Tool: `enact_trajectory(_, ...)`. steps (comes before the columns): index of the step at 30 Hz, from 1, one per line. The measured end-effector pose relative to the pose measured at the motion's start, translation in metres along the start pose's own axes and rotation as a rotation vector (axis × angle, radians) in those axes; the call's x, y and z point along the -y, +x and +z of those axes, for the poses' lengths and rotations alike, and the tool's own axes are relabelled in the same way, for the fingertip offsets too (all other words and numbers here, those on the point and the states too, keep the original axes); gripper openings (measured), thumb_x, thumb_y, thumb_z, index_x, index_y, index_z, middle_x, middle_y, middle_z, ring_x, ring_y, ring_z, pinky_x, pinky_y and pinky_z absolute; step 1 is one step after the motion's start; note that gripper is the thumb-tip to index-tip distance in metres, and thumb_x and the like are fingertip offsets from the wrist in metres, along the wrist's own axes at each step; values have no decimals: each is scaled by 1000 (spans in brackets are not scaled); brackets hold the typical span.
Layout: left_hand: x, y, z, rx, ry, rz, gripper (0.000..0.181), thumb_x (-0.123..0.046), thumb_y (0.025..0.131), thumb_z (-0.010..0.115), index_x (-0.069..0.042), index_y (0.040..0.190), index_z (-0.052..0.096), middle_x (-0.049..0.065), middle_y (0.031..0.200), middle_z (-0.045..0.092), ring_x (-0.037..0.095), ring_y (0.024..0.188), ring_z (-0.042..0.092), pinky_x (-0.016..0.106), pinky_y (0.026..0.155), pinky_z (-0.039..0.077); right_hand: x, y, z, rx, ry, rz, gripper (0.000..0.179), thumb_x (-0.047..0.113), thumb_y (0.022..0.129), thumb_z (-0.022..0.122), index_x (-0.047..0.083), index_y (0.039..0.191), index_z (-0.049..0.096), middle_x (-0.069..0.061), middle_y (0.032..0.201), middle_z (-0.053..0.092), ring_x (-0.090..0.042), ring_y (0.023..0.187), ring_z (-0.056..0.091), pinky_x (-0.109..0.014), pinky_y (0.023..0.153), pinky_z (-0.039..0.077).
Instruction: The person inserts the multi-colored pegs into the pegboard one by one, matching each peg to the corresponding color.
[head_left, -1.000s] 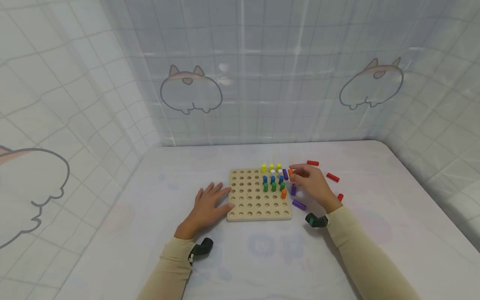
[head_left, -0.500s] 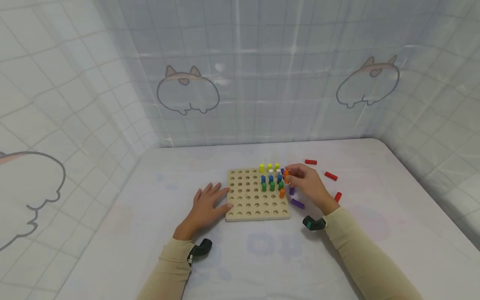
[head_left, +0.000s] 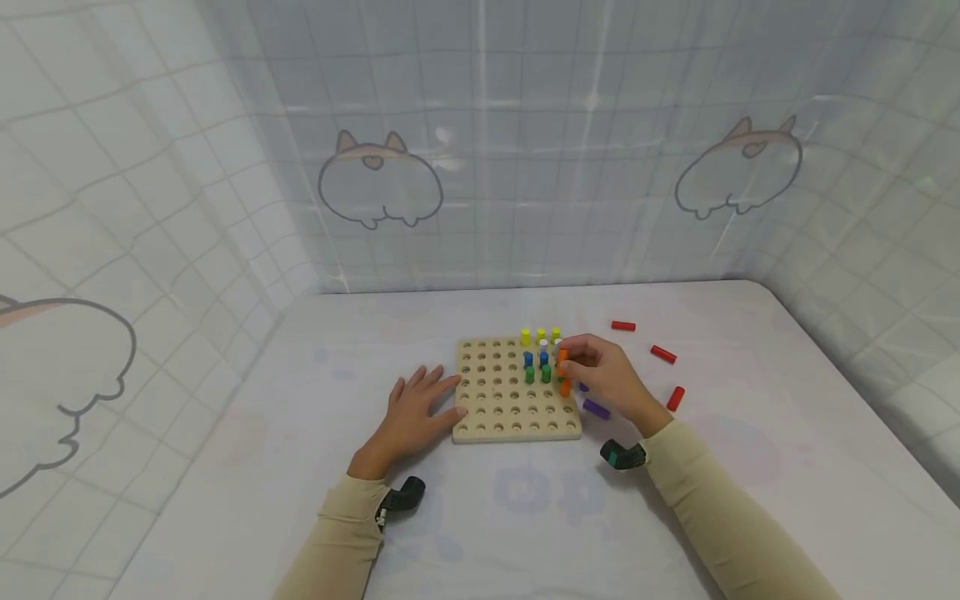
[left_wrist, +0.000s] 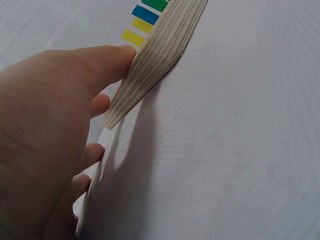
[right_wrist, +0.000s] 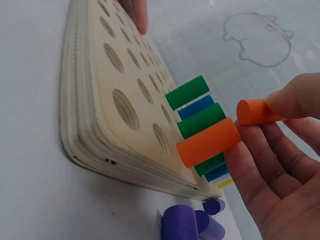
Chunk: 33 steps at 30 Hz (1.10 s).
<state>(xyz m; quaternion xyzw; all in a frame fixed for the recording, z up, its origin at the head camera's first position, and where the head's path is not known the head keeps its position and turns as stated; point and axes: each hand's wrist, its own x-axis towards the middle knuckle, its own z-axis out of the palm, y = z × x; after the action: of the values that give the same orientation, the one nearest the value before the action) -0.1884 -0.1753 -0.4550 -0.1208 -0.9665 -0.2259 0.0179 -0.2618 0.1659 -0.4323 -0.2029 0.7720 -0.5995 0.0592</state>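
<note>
A pale wooden pegboard [head_left: 497, 432] with rows of round holes lies on the table. My right hand [head_left: 609, 382] is over its right side and pinches an orange peg [right_wrist: 256, 111] between thumb and fingers. Below that, another orange peg [right_wrist: 209, 143] stands in a hole near the edge. Green pegs [head_left: 546, 374], blue pegs [head_left: 528, 359], white pegs [head_left: 543, 345] and yellow pegs [head_left: 526, 337] stand in rows behind it, partly hidden by the right hand. My left hand [head_left: 408, 417] rests with spread fingers at the board's left side, its thumb touching the edge.
Purple pegs [right_wrist: 180, 223] lie on the table along the board's right edge, one [head_left: 596, 409] nearer the front. Farther right lie loose red pegs [head_left: 663, 354]. A white patterned sheet [head_left: 480, 208] encloses the table at the back and sides.
My right hand has carried the orange peg leftward, from beside the board to over its right side, tipping it more upright. The left hand has stayed in place.
</note>
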Motion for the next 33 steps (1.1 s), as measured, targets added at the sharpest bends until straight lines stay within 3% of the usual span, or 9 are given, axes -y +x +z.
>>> enact_trajectory(10, 0, -3, -1, -2, -15, -2, 65, -53, 96, 59, -20, 151, 49, 13, 161, 32, 40, 151, 14, 65, 116, 2, 0, -2, 12, 23, -90, -53, 26, 8, 94, 70, 3, 120, 65, -4, 111, 69, -22, 101, 66, -38, 91, 55)
enact_trajectory(23, 0, -2, -2, 0, -11, -11, 64, -54, 97, 57, -22, 151, 48, 12, 161, 31, 39, 151, 14, 64, 116, 1, 3, -6, 16, 44, -238, -156, 26, 10, 92, 72, 4, 117, 70, 2, 100, 71, -17, 89, 67, -35, 79, 57)
enact_trajectory(33, 0, 0, -1, -2, -9, -2, 64, -55, 97, 57, -22, 151, 48, 12, 161, 32, 38, 151, 14, 64, 117, 2, 0, -10, 17, 27, -344, -156, 27, 11, 90, 75, 6, 117, 71, 2, 103, 71, -14, 90, 67, -37, 83, 58)
